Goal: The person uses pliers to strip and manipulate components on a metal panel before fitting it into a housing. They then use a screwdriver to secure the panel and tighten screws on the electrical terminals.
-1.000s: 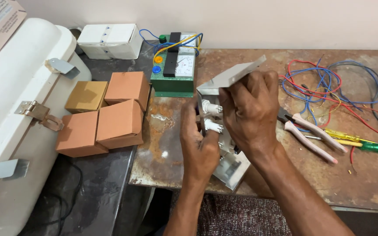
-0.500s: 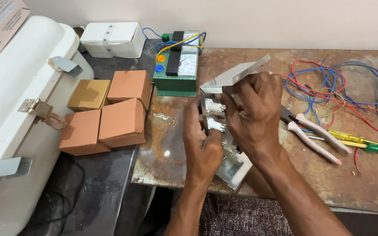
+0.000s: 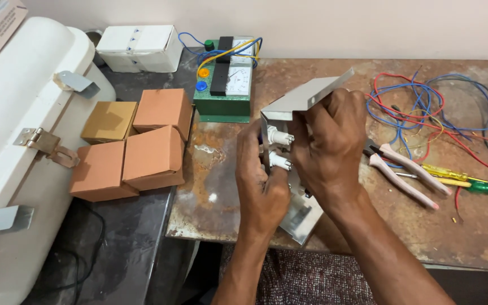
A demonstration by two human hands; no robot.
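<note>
Item: grey metal bracket (image 3: 306, 97) over rusty counter (image 3: 221, 186), right hand (image 3: 329, 149) closed around it, left hand (image 3: 261, 181) pinching white fitting (image 3: 280, 162); best kept steady, fingertips gentle.

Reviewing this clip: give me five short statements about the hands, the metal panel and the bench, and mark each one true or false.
1. The right hand grips the bent metal panel from above. True.
2. The left hand rests flat on the brown cardboard boxes. False: it is at the white fittings on the panel.
3. Pliers with pale handles lie on the rusty table, right of the hands. True.
4. The green meter box sits on top of the white case. False: it stands on the table's far edge.
5. Loose coloured wires lie at the far right. True.
</note>
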